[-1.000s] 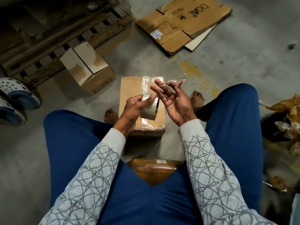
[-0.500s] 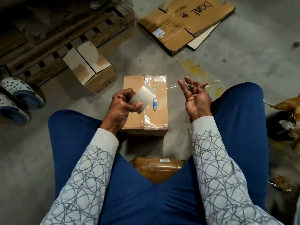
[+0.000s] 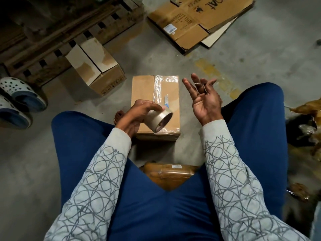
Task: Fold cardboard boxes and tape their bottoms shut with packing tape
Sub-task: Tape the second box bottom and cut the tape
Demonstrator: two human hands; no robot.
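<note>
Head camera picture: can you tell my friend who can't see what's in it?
A seated person's left hand holds a roll of clear packing tape over a cardboard box with a taped seam on the concrete floor. The right hand is raised, fingers spread, a thin tape strand clinging to them. Flattened cardboard, another box and two clogs lie nearby.

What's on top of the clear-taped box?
The box has clear tape along its top, with a small blue-and-white item lying by the strip. The left hand, gripping the tape roll, covers the near left part, so whatever lies there is unseen.
</note>
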